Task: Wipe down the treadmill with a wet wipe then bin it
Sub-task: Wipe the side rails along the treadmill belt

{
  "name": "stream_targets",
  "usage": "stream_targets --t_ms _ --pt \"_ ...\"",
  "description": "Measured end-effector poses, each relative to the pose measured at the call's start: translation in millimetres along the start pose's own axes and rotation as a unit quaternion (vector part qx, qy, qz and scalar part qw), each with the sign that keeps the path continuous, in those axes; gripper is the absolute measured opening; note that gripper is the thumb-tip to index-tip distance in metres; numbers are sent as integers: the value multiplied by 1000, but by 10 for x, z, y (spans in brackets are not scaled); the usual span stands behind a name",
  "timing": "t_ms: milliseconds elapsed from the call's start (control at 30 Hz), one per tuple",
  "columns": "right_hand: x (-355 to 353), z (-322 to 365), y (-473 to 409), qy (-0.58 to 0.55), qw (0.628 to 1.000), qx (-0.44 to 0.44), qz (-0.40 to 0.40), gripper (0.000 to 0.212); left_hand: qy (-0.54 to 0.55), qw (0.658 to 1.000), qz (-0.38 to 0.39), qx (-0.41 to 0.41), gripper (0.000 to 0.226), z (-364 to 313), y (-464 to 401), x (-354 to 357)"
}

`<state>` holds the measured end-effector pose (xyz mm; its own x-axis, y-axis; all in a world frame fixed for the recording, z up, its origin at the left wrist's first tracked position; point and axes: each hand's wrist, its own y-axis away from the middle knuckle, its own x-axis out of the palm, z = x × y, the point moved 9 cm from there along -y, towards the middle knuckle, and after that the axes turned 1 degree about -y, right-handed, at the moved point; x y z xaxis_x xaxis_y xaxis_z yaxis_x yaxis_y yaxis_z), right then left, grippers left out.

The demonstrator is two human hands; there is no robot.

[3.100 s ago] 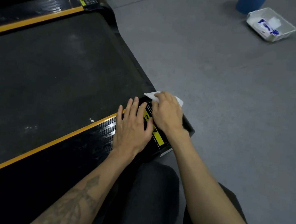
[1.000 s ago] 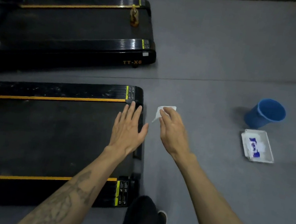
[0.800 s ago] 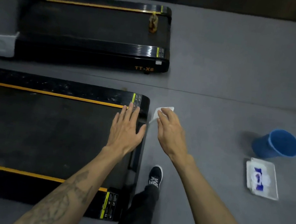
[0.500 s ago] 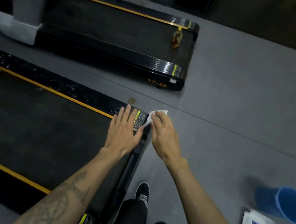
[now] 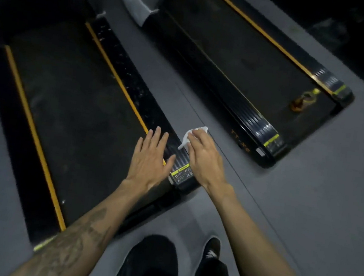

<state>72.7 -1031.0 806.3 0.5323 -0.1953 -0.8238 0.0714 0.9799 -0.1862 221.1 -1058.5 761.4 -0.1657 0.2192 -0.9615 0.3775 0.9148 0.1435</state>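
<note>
At the treadmill's (image 5: 83,106) rear corner, the left hand (image 5: 150,159) lies flat with fingers straight on the belt edge, while the right hand (image 5: 204,157) pinches the white wipe (image 5: 190,134) over the black side rail.

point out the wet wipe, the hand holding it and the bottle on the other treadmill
wet wipe (image 5: 198,131): head view, on the white sheet above the fingertips.
right hand (image 5: 204,157): head view, on the back of the hand.
bottle (image 5: 302,101): head view, on its amber body, blurred.
</note>
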Motion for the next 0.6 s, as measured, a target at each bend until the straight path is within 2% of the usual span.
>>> stream_targets --t_ms 233,400,600 --pt "79 -3 -607 -38 981 -182 61 15 38 984 -31 -171 72 27 -105 137" --pt "532 -49 -1034 -50 958 -239 152 24 58 960 -59 -269 72 257 -352 279" --pt "1111 -36 -1510 -38 924 -286 252 33 74 929 -47 -359 78 491 -697 444"
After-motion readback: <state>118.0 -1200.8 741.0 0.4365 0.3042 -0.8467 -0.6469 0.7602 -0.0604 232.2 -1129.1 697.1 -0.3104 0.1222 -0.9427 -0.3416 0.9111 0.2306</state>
